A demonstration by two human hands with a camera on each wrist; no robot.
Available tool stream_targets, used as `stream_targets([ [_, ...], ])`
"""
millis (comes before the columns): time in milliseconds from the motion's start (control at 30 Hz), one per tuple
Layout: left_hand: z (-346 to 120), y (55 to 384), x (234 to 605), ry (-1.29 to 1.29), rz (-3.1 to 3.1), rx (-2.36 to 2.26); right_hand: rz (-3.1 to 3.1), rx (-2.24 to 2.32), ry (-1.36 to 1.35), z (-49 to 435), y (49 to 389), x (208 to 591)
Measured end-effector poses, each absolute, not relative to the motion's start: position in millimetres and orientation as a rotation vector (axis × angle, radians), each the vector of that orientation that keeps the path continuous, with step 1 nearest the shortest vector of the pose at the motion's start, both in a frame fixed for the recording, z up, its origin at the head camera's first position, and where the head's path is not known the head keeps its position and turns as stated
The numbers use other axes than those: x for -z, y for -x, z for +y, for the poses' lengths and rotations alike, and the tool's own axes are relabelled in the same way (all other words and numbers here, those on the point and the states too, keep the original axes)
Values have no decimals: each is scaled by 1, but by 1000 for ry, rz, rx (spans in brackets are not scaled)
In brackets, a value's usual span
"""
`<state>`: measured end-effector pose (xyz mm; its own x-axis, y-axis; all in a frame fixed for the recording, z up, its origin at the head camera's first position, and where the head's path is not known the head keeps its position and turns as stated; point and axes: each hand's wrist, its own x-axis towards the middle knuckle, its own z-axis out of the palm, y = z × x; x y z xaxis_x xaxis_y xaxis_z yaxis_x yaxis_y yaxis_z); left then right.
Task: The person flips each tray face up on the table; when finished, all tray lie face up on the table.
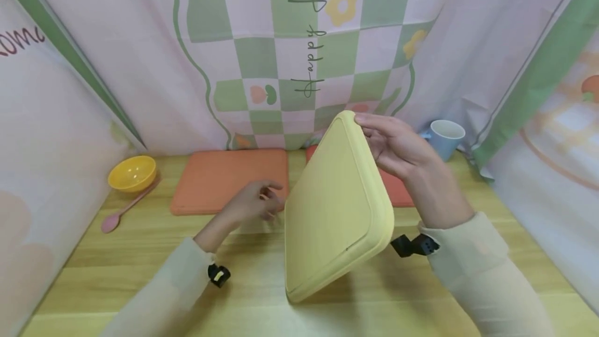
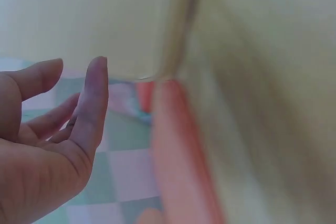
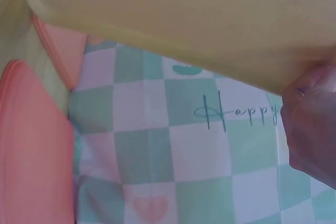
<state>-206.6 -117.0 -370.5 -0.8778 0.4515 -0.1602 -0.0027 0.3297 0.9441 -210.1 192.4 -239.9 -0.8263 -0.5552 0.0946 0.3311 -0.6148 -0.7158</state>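
Observation:
A pale yellow rounded rectangular case or board (image 1: 334, 207) stands tilted on edge above the table's middle. My right hand (image 1: 395, 144) grips its upper far corner, thumb on the near side; the other fingers are partly hidden behind it. In the right wrist view the yellow panel (image 3: 173, 19) fills the top, with the hand (image 3: 312, 124) at its edge. My left hand (image 1: 257, 202) hovers left of the yellow piece, fingers loosely bent and holding nothing. In the left wrist view that hand (image 2: 58, 135) is apart from any grip, near the panel (image 2: 84, 19).
An orange flat rectangular piece (image 1: 224, 176) lies at the back left, a red one (image 1: 398, 191) at the back right, partly covered. At far left are a yellow bowl (image 1: 133, 173) and a pink spoon (image 1: 112, 221). A blue mug (image 1: 445, 139) stands back right, before the curtain (image 1: 323, 56).

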Motion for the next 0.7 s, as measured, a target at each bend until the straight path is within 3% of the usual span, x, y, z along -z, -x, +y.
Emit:
stream_targets([
  [400,-121,195,285,-519,2248,-1849,1100,2432,332,155,220,224],
  [700,-117,179,250,-604,2201,-1934,1213,2415,250,130,221,216],
])
